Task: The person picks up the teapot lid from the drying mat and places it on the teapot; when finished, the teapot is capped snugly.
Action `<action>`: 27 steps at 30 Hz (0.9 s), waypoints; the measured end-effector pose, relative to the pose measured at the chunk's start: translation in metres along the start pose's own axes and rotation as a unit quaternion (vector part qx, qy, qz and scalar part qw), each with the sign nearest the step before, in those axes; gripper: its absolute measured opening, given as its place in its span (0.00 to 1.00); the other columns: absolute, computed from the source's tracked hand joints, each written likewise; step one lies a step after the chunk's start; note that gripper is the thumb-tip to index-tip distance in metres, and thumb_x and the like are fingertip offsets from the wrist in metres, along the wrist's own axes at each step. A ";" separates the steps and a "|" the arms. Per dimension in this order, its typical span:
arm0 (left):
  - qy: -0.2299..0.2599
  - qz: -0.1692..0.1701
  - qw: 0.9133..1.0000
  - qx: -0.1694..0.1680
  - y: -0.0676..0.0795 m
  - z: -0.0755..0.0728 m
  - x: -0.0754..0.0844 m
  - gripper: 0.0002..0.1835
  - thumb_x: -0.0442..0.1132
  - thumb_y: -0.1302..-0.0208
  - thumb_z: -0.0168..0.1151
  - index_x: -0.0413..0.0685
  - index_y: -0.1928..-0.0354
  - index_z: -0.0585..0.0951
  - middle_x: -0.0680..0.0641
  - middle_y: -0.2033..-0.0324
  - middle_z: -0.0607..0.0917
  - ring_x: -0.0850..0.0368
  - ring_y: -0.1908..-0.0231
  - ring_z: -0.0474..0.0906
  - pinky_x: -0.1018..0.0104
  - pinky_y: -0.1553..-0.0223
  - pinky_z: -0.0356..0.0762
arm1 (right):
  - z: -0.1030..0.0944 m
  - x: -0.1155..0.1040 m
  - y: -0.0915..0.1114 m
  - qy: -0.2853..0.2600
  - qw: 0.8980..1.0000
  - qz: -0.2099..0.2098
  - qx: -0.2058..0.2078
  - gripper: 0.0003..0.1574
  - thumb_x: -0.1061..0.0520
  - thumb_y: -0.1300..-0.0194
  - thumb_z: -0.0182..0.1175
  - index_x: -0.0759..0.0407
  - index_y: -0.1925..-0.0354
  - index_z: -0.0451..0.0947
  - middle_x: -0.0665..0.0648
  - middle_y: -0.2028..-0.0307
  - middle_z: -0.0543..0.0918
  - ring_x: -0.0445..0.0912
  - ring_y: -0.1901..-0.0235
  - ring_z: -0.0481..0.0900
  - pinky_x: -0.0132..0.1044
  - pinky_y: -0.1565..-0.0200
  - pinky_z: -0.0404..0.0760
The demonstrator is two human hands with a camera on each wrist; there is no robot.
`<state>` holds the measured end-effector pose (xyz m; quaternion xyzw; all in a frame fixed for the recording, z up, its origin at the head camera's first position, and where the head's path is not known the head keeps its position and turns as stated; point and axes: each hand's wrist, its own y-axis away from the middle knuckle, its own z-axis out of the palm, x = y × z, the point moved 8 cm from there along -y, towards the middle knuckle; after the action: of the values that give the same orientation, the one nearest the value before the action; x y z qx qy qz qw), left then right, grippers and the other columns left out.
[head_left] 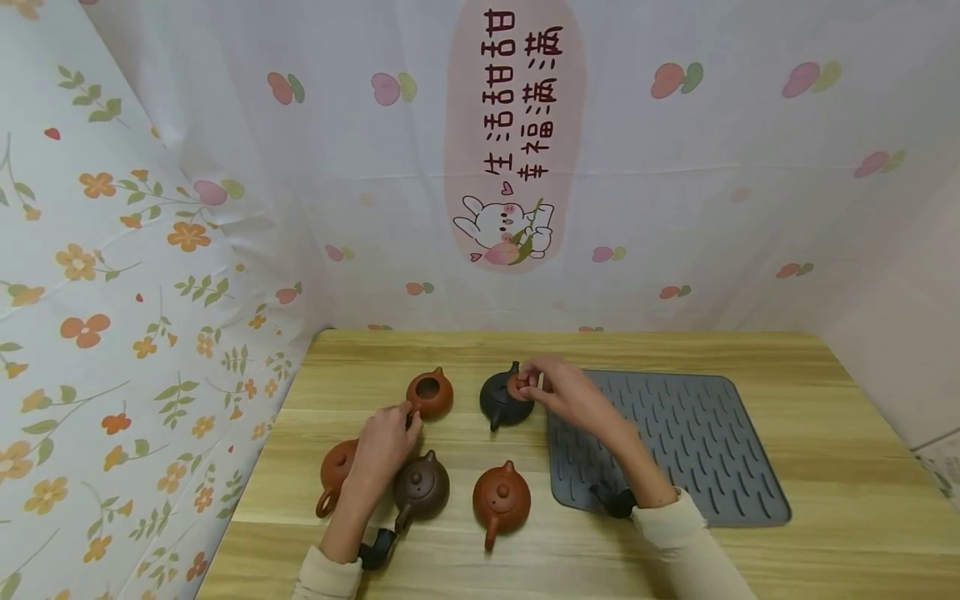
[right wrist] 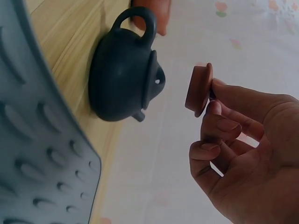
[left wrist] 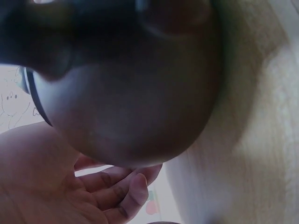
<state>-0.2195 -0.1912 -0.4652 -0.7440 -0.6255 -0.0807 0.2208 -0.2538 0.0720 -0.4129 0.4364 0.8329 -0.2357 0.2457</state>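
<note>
My right hand (head_left: pixel 562 392) pinches a small reddish-brown teapot lid (right wrist: pixel 200 91) by its knob. In the right wrist view the lid is tilted on its side in the air, apart from the black teapot (right wrist: pixel 122 74); from the head it overlaps that pot. The lidless reddish-brown teapot (head_left: pixel 441 400) stands at the back left with its round mouth showing. At its handle, my left hand (head_left: pixel 386 442) grips with fingertips and thumb. Close by that wrist stands a dark brown lidded teapot (head_left: pixel 422 487), whose body (left wrist: pixel 135 102) partly hides the hand in the left wrist view.
Two more reddish-brown lidded teapots stand on the wooden table (head_left: pixel 585 554): one teapot (head_left: pixel 502 500) front centre, another teapot (head_left: pixel 335 465) partly behind my left forearm. A grey ridged mat (head_left: pixel 675 442) lies at the right, under my right forearm. Patterned cloth (head_left: pixel 622 167) hangs behind.
</note>
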 end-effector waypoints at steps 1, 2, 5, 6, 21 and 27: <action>-0.001 0.000 1.000 0.000 0.000 0.000 0.000 0.07 0.31 0.27 0.67 0.31 0.60 0.87 0.35 0.72 0.89 0.46 0.79 0.83 0.56 0.77 0.77 | 0.001 -0.002 -0.002 0.002 1.000 -0.003 -0.001 0.06 0.63 0.23 0.68 0.60 0.50 0.84 0.53 0.61 0.85 0.38 0.73 0.73 0.35 0.66 0.76; -0.001 0.000 1.000 0.000 0.000 0.000 -0.001 0.07 0.31 0.27 0.67 0.31 0.60 0.87 0.35 0.72 0.89 0.46 0.79 0.83 0.56 0.77 0.77 | 0.002 -0.004 -0.004 0.003 1.000 -0.008 -0.003 0.06 0.63 0.23 0.68 0.60 0.50 0.84 0.53 0.62 0.85 0.37 0.73 0.73 0.35 0.66 0.76; -0.006 0.001 1.000 0.003 0.000 -0.002 0.000 0.07 0.30 0.27 0.68 0.30 0.60 0.87 0.34 0.71 0.89 0.45 0.78 0.84 0.55 0.77 0.79 | 0.004 -0.011 -0.011 0.003 1.000 -0.015 -0.007 0.06 0.62 0.23 0.67 0.60 0.50 0.84 0.53 0.61 0.85 0.38 0.72 0.73 0.35 0.65 0.76; -0.008 0.002 1.000 0.005 0.000 -0.003 0.000 0.07 0.30 0.27 0.68 0.30 0.60 0.87 0.34 0.71 0.89 0.45 0.78 0.84 0.54 0.77 0.79 | 0.005 -0.013 -0.014 0.003 1.000 -0.018 -0.008 0.06 0.62 0.22 0.67 0.60 0.50 0.84 0.53 0.61 0.85 0.38 0.71 0.74 0.35 0.64 0.76; -0.009 0.022 0.999 0.023 0.002 -0.006 0.006 0.06 0.30 0.29 0.68 0.30 0.62 0.87 0.34 0.74 0.88 0.46 0.81 0.82 0.55 0.79 0.77 | 0.024 -0.038 -0.037 0.010 0.998 -0.048 -0.026 0.06 0.60 0.23 0.69 0.59 0.51 0.84 0.53 0.60 0.86 0.43 0.62 0.81 0.36 0.59 0.79; 0.000 0.037 0.998 0.042 0.002 -0.003 0.003 0.08 0.32 0.28 0.67 0.30 0.63 0.86 0.35 0.76 0.87 0.45 0.81 0.82 0.54 0.79 0.77 | 0.029 -0.049 -0.046 0.031 0.996 -0.076 -0.032 0.06 0.60 0.24 0.70 0.59 0.52 0.85 0.53 0.60 0.86 0.44 0.61 0.82 0.38 0.57 0.81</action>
<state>-0.2160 -0.1897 -0.4622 -0.7567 -0.6005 -0.0457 0.2545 -0.2623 0.0005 -0.3967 0.3712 0.8778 -0.2135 0.2148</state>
